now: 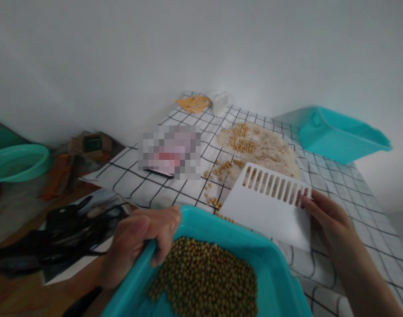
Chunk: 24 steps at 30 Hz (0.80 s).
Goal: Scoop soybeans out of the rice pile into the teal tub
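My left hand (140, 240) is closed over the near-left rim of a teal plastic bin (227, 229), its fingers hooked inside. Many round, soybean-like beans (208, 277) lie in the bin. In my right hand (330, 220) is a white slotted plastic board (267, 211), gripped at its right edge with the thumb on top by the slots. The board is tilted above the table, just beyond the bin's far rim. Past its slots, a spread of pale fine grains (274, 149) lies on the cloth, with yellow beans (242, 143) mixed in. A trail of loose beans runs toward the bin.
A checked cloth (142, 187) covers the table. A second teal bin (340, 136) stands at the right by the wall. Toward the back left are a blurred-out device (170, 152) and folded yellow cloth (194, 104). A green basin (19, 163) and dark clutter are lower left.
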Available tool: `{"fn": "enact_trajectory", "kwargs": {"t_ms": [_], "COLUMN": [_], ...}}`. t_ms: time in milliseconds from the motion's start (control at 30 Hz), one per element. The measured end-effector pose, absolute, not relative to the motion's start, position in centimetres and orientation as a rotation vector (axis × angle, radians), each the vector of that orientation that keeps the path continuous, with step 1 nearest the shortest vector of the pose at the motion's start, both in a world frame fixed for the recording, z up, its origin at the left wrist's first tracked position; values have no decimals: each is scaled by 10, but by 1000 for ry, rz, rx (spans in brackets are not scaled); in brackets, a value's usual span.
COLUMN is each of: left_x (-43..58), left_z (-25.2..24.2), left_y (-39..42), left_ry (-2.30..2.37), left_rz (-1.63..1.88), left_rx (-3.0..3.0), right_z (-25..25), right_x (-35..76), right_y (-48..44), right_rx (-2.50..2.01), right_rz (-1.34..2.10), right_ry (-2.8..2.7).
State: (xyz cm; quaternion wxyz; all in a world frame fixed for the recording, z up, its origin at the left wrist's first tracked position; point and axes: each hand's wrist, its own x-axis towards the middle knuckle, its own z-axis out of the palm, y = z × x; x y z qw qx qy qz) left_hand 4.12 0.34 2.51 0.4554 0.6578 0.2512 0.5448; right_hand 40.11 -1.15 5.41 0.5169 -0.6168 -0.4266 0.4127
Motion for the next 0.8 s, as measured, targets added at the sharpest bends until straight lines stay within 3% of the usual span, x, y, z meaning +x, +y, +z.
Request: {"fn": "enact_trajectory", "kwargs": {"t_ms": [233,500,800], "left_x": [45,33,29], "left_z": [35,44,41], "left_y": [-1,7,8], "left_ry": [573,598,529], "left_rz": [1397,1239,1233], "left_rx": [1491,1665,1656], "right_z": [52,56,54], "right_x": [403,395,390], "right_y": [-16,-16,-9], "right_rx": [-1533,-1520,-1515], "right_rz": [846,737,862], "right_ry": [-815,-1017,-1070]}}
